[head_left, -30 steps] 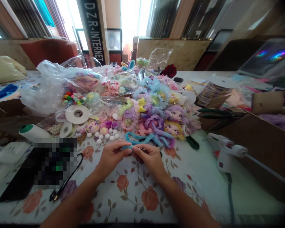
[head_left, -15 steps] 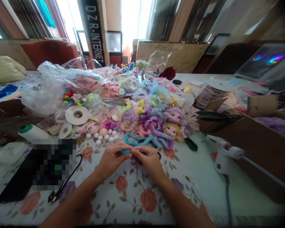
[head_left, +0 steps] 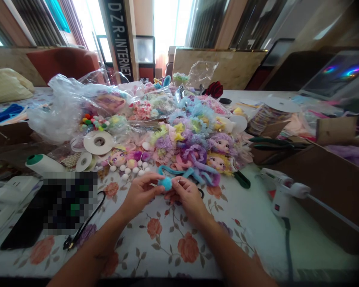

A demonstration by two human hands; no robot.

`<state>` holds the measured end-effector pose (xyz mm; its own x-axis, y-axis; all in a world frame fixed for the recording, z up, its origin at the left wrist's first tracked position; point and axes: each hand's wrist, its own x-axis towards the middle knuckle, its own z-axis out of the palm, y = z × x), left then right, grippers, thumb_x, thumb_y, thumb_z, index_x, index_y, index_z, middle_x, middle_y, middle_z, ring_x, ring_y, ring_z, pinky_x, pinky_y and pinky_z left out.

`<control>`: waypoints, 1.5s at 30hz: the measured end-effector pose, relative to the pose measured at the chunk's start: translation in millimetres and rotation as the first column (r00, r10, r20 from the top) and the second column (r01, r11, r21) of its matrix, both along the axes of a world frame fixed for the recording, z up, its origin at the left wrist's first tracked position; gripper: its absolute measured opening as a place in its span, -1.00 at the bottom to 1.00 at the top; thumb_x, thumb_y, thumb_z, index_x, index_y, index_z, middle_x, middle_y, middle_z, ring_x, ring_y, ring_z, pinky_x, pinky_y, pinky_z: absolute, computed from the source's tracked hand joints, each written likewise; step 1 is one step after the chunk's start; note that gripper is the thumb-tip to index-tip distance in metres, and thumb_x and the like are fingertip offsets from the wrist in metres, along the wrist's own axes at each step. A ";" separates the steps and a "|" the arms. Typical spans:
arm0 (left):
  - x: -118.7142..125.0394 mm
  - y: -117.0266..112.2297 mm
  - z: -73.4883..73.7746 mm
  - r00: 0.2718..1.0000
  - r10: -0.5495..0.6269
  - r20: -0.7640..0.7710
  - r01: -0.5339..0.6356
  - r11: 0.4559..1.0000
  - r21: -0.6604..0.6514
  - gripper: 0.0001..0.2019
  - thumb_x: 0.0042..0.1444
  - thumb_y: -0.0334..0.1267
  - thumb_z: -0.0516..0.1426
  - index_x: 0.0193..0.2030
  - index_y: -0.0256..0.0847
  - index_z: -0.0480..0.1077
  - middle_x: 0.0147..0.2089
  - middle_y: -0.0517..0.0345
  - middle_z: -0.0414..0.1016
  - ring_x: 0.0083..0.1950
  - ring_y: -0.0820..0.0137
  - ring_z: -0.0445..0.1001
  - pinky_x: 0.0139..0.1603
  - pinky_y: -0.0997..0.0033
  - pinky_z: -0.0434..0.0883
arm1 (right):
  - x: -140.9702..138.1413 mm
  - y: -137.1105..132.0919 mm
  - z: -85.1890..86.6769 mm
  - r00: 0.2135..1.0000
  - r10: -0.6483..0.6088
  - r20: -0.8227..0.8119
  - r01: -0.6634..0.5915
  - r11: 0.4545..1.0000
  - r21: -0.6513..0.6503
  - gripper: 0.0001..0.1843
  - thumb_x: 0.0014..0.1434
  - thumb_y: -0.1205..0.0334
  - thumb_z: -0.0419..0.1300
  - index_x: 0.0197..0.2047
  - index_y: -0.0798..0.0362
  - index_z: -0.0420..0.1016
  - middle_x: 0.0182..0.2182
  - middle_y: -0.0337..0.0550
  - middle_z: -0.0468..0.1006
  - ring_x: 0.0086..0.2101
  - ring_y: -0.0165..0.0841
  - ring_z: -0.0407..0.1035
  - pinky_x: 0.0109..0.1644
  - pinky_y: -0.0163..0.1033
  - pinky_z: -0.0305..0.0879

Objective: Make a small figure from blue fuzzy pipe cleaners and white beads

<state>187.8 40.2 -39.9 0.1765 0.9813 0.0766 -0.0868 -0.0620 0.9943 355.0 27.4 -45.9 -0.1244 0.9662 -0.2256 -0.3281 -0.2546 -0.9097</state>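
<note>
While the left hand (head_left: 141, 193) pinches one fluffy blue ball (head_left: 166, 183) over the near middle of the tablecloth (head_left: 167, 255), the right hand (head_left: 190, 195) grips one thin pale sliver (head_left: 181, 181) just beside it. Farther off, three doll faces (head_left: 217, 162) show; left, two ribbon spools (head_left: 89, 144); right, one glue gun (head_left: 283, 191).

Left hand (head_left: 140, 194), right hand (head_left: 188, 194), blue tuft (head_left: 166, 183) between
</note>
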 end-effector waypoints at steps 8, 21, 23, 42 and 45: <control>-0.7 -0.4 -5.3 0.986 -0.018 0.167 0.035 0.995 -0.095 -0.85 -0.09 -0.23 0.39 -0.40 -0.23 0.59 -0.29 0.12 0.51 -0.44 0.50 0.44 -0.44 0.49 0.45 | 5.7 -0.1 -1.5 0.994 0.067 0.091 -0.070 0.997 0.034 -0.64 0.01 -0.08 0.39 -0.38 0.08 0.59 -0.61 -0.22 0.57 -0.62 -0.48 0.34 -0.52 -0.39 0.20; 1.1 -1.5 -6.1 0.995 -0.026 0.101 0.036 0.994 -0.098 -0.80 -0.06 -0.22 0.38 -0.27 -0.23 0.63 -0.35 0.12 0.48 -0.38 0.46 0.44 -0.42 0.51 0.40 | 2.3 -1.2 0.4 0.996 0.034 0.081 -0.038 0.998 0.049 -0.61 0.02 -0.11 0.39 -0.40 0.07 0.52 -0.63 -0.23 0.56 -0.61 -0.48 0.33 -0.53 -0.40 0.23; -0.5 -0.2 -8.7 0.989 -0.046 0.143 0.062 0.992 -0.114 -0.83 -0.06 -0.25 0.38 -0.28 -0.21 0.64 -0.32 0.14 0.49 -0.35 0.46 0.46 -0.36 0.50 0.42 | 2.8 -1.2 -0.5 0.994 0.035 0.102 -0.043 0.996 0.074 -0.60 0.00 -0.13 0.39 -0.40 0.07 0.54 -0.63 -0.22 0.56 -0.62 -0.48 0.33 -0.53 -0.38 0.24; -1.8 0.6 -7.2 0.984 -0.047 -0.171 0.092 0.961 0.263 -0.81 0.08 -0.26 0.28 -0.15 -0.11 0.63 -0.18 0.04 0.56 -0.18 0.31 0.53 -0.21 0.34 0.56 | 8.7 3.0 -7.0 0.977 0.054 0.208 -0.071 0.995 0.074 -0.59 0.04 -0.14 0.34 -0.45 0.08 0.50 -0.64 -0.25 0.51 -0.63 -0.50 0.28 -0.55 -0.38 0.11; -0.9 -1.2 -11.6 0.989 -0.033 -0.147 0.070 0.965 0.254 -0.85 0.07 -0.26 0.29 -0.21 -0.15 0.64 -0.26 0.07 0.56 -0.25 0.34 0.54 -0.25 0.35 0.58 | 9.3 3.0 -4.5 0.967 0.092 0.238 -0.111 0.991 0.071 -0.59 0.04 -0.13 0.33 -0.44 0.09 0.52 -0.66 -0.25 0.49 -0.63 -0.49 0.28 -0.54 -0.37 0.10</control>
